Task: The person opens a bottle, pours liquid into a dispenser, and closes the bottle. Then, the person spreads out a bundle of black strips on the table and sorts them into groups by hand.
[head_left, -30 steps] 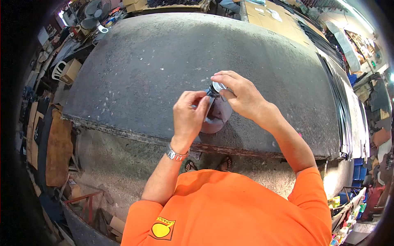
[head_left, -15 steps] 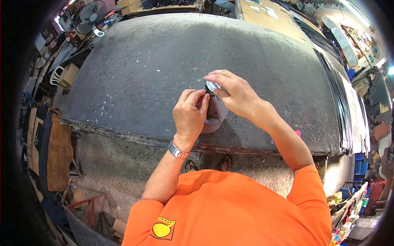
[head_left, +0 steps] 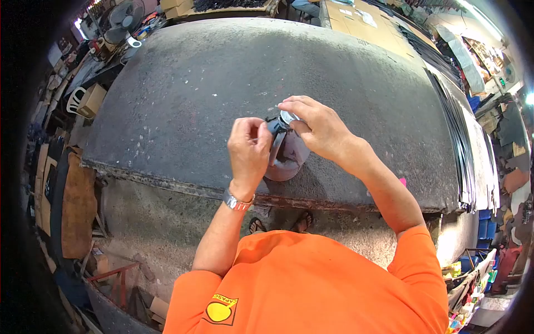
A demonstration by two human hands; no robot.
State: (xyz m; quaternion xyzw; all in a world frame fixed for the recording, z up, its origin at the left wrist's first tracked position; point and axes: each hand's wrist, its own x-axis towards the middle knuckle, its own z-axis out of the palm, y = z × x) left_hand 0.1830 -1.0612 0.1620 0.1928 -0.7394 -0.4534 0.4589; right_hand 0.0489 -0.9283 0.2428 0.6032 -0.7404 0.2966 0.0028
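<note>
Taking twelve o'clock as straight ahead of the worker, the jug (head_left: 293, 158) stands near the bench's front edge, at the centre of the dial. It's a glossy, rounded, purplish-grey vessel, wide at the base and narrow at the neck; what's inside I can't tell. A pale strip runs down its side at nine. The right hand (head_left: 325, 128) comes in from four, its grip clamped about the round whitish lid (head_left: 286, 117) and hiding part of it. The left hand (head_left: 247, 150), a metal watch (head_left: 237, 201) at its wrist, is at nine by the neck, thumb and forefinger curled close; I can't tell whether that grip pinches anything.

The bench (head_left: 194, 111) is broad, dark grey and grainy, flecked with pale specks, its front edge brown and ragged. Long, thin black strips (head_left: 452, 133) lie along its side at three. Flat cardboard (head_left: 347, 21) covers a surface at one, a seated person (head_left: 307, 8) is at twelve, and a dark heap (head_left: 229, 4) lies at eleven. A fan (head_left: 126, 18) stands at ten, with a cardboard box (head_left: 92, 101) and a white chair (head_left: 74, 101) between nine and ten. A rough brown sheet (head_left: 78, 211) leans at eight; blue bins (head_left: 487, 229) sit at four.
</note>
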